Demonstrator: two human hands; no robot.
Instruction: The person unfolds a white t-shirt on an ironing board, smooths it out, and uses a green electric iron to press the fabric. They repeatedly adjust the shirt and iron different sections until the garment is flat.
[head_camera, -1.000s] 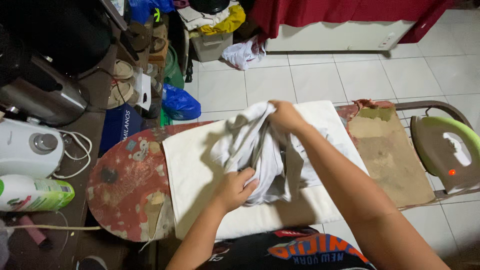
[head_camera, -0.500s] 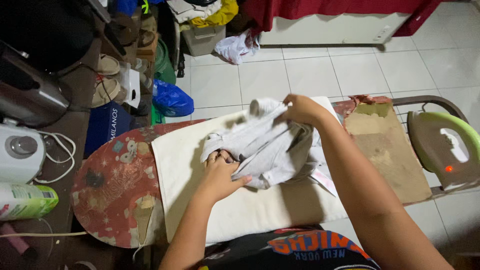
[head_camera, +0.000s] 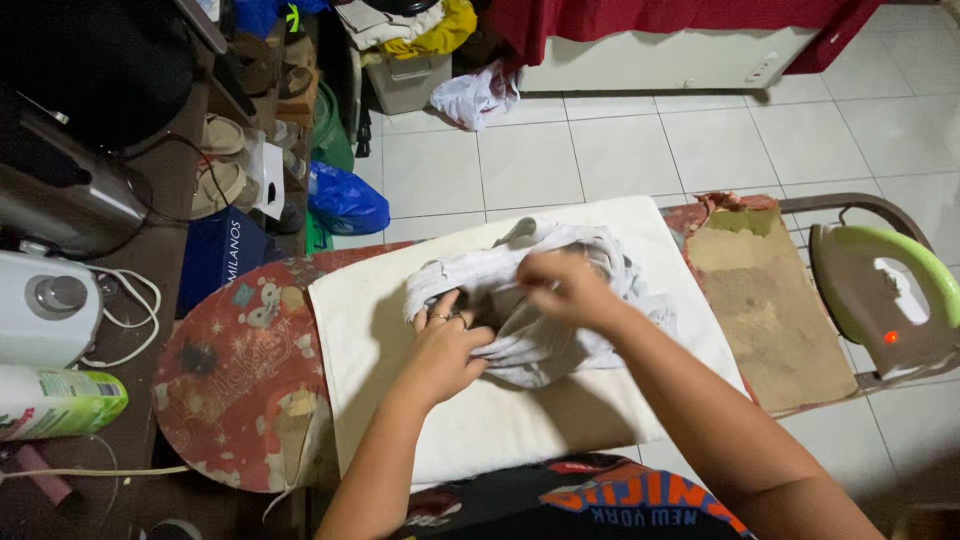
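Note:
A crumpled white and grey garment (head_camera: 545, 335) lies on a cream cloth (head_camera: 480, 420) spread over the ironing board (head_camera: 225, 390). My left hand (head_camera: 445, 345) grips the garment's left side, fingers tucked into the fabric. My right hand (head_camera: 565, 285) pinches a fold near the garment's top middle. Both hands are close together over the bunched fabric. Whether the fabric is inside out cannot be told.
A green and white iron (head_camera: 885, 305) with a red light rests at the board's right end, past a worn brown patch (head_camera: 765, 305). A table at left holds a white appliance (head_camera: 50, 305), a green bottle (head_camera: 55, 400) and cables. Bags and clothes clutter the tiled floor behind.
My right hand has come down and left from the garment's raised far edge to its middle. The garment, lifted earlier, now lies lower and more bunched on the cloth.

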